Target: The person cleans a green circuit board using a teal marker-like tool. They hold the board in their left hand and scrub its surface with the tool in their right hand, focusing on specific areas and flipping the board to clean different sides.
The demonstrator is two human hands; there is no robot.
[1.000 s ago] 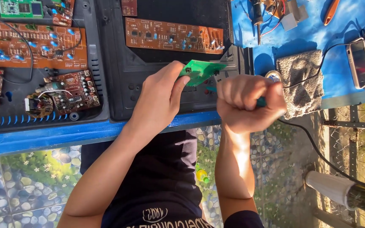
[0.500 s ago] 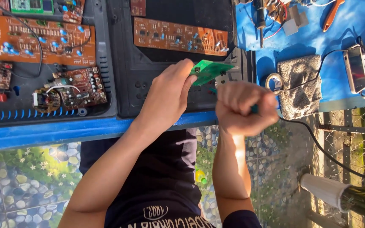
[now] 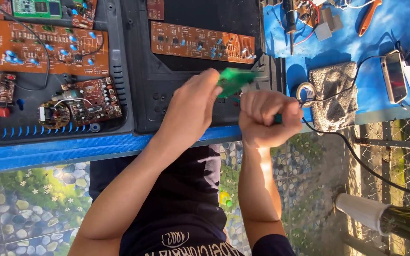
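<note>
We are pinching a small green circuit board (image 3: 234, 79) in the fingers of our left hand (image 3: 191, 111), above the near edge of the blue table (image 3: 48, 152). Our right hand (image 3: 269, 118) is closing as a fist around a green-handled corded tool (image 3: 278, 118), just beside the board. We judge the work on this board under way; the long brown circuit board (image 3: 202, 48) is lying untouched behind it.
</note>
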